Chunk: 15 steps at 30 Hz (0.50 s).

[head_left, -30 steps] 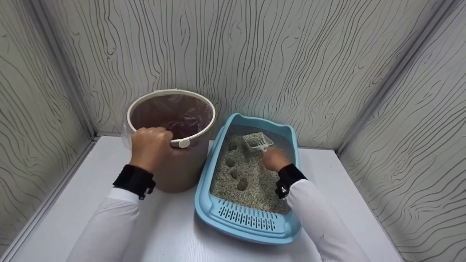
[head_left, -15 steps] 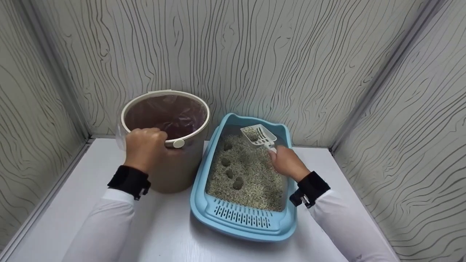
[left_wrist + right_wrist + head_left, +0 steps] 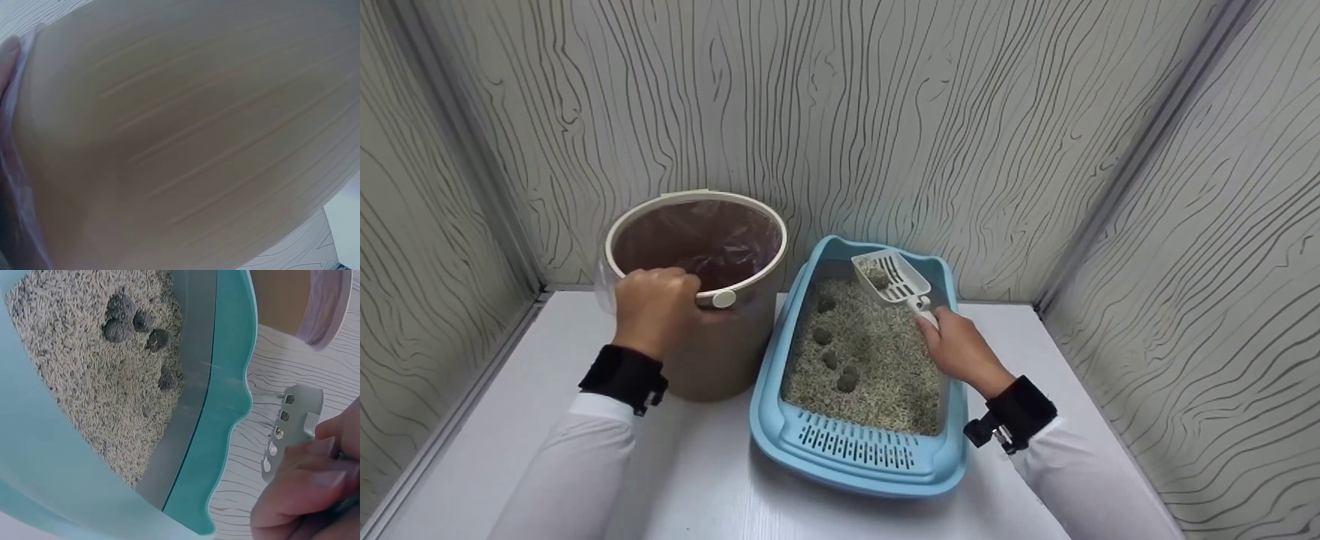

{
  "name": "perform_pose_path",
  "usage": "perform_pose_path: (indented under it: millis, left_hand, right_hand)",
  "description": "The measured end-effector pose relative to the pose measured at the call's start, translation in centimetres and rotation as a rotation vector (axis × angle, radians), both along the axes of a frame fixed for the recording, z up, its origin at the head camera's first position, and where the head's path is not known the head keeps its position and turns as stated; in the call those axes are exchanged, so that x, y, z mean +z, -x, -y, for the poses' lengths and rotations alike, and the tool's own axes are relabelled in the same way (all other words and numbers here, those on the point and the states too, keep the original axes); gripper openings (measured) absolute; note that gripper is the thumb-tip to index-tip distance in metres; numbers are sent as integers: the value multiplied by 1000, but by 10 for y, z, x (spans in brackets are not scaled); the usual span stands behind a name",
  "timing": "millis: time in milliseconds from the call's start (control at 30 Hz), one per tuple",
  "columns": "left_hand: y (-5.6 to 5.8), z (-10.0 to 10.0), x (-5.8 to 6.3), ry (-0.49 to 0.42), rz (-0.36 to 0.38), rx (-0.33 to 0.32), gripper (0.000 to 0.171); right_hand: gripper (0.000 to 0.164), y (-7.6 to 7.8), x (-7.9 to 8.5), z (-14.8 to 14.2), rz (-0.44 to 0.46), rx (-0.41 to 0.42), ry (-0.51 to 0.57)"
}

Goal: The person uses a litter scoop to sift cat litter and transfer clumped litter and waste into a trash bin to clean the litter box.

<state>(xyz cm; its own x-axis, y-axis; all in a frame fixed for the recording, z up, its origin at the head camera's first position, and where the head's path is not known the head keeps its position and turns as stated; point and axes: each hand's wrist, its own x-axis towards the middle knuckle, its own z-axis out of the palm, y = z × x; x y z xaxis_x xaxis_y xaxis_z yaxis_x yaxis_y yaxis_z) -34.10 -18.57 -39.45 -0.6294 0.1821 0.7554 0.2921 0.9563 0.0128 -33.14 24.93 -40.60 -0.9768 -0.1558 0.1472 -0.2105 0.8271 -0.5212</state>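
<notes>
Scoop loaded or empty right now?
Partly loaded: the scoop holds a dark clump and some loose litter along its left side; the rest looks bare.

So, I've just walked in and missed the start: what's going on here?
A person's right hand holds a white slotted plastic scoop, with a dark clump and some litter on it, above a light-blue plastic litter tray. Several more dark clumps lie in the tray's pale grainy litter. To the tray's left stands a round brown bin with a cream rim and clear plastic liner; the left hand grips its near edge.
</notes>
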Motion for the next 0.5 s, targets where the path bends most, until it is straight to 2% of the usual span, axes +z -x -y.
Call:
perform_pose_path:
  millis: [267,500]
  left_hand:
    - [1,1,0,3,3,2,73]
    - [1,1,-1,9,-37,-12,68]
  right_hand:
    - [25,-7,-5,-2,78,53,135]
    - [30,-8,-12,-5,125,68,182]
